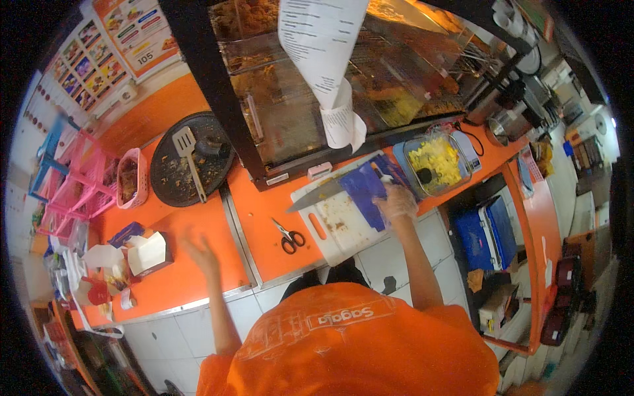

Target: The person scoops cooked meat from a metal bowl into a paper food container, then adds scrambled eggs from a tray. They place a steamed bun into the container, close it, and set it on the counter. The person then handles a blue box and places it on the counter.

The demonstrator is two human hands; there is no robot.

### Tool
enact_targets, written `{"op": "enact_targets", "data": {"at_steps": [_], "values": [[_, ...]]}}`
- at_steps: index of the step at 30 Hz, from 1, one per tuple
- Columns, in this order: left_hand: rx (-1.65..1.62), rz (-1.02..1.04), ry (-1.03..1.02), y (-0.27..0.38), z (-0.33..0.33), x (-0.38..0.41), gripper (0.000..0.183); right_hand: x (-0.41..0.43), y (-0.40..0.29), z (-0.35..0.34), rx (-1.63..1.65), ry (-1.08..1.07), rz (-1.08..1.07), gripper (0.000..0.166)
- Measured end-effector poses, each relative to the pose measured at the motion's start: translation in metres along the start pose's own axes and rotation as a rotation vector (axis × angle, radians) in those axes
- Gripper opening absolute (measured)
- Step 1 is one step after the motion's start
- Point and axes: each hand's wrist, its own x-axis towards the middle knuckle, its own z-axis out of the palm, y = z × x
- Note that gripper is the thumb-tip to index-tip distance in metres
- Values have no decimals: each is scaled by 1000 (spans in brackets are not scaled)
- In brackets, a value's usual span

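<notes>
My right hand (398,203), in a clear plastic glove, has its fingers on a purple folded carton (364,190) and seems to grip its edge. The carton lies over a white cutting board (342,225). A large knife (317,194) rests on the board, its blade pointing left and partly covered by the carton. My left hand (200,252) is blurred, fingers apart and holding nothing, over the orange counter. Nearest to it stands an open carton with a white inside (148,252). Black-handled scissors (291,241) lie between my hands.
Right of the board sits a glass dish (438,168) of yellow pieces. A black round tray (171,173) bears a slotted turner (188,153). Pink baskets (132,178) stand left. Printed paper (322,44) hangs before a glass food cabinet (282,114). Wrapped items (99,292) crowd the left end.
</notes>
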Motion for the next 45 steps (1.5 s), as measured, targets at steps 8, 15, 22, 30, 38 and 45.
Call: {"op": "enact_targets", "data": {"at_steps": [8,15,22,30,38,45], "values": [[-1117,-372,-768,180,59,-68,88,-109,-76,5,306,-20,-834,23],[-1034,-667,-706,160,34,-70,42,-99,-83,9,803,38,-593,29],[-855,362,-209,187,46,-72,78,-89,-97,84,1590,-63,-359,29],[-941,268,-339,171,47,-74,77,-86,-70,97,1328,-446,-508,29],[-976,195,-312,154,33,-85,77,-97,-53,82,877,-222,-598,35],[-871,-462,-611,137,-31,-66,77,-25,-85,121,734,170,-791,41]]}}
